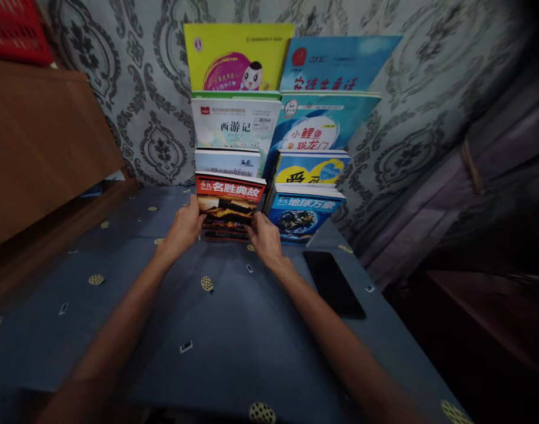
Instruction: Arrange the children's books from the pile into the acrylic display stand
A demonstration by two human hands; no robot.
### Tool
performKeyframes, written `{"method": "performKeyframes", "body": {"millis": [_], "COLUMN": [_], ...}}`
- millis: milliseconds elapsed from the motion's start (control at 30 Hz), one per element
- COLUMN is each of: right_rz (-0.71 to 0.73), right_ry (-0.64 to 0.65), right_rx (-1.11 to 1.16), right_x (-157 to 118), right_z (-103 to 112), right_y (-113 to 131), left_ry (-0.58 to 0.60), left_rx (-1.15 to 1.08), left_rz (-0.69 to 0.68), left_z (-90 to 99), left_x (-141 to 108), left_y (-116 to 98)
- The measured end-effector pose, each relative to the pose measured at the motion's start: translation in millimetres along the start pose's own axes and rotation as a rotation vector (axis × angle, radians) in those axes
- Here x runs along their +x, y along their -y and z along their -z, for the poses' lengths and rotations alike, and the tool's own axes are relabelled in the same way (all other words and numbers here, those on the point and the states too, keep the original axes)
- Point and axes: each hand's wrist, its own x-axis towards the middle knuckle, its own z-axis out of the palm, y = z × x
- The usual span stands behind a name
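A red and black book (229,206) stands upright at the front of the left column of books. My left hand (185,225) is closed on its left edge, and my right hand (266,237) grips its lower right edge. Behind it rise a pale blue book (228,159), a white book (234,126) and a yellow-green book (238,53). Just right of my right hand stands a blue book with a globe (300,219). The lower fronts of the books behind are hidden by those in front.
The right column also holds a yellow and blue book (311,168), a teal book (326,118) and a tall blue book (340,62). A black phone (334,284) lies right on the blue tablecloth (163,353). A wooden cabinet (44,141) and red basket (16,29) are left.
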Motion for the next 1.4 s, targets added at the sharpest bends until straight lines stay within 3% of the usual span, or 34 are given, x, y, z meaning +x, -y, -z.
{"method": "performKeyframes", "body": {"millis": [233,433,633,900,1000,1200,1400], "right_rz": [0.009,-0.066,-0.111,-0.135,-0.146,-0.208,-0.248], "right_ry": [-0.034,-0.026,0.005,0.075,0.087,0.149,0.192], "right_rx": [0.071,0.116,-0.078,-0.097,-0.111,-0.196,-0.205], "right_x": [-2,-1,-1,-1,0,0,2], "right_z": [0,-1,2,6,8,14,19], "right_y": [1,1,9,17,19,27,33], "left_ry": [-0.051,-0.021,0.093,0.247,0.227,0.061,0.043], "left_rx": [0.024,0.026,0.242,0.397,0.361,0.162,0.185], "left_rz": [0.037,0.061,0.106,0.136,0.13,0.153,0.175], "left_z": [-6.2,-6.5,2.5,9.5,10.6,9.4,0.7], "left_x": [-2,-4,-5,-4,-4,-2,-2], "left_y": [1,-3,-15,-17,-16,-18,-17]}}
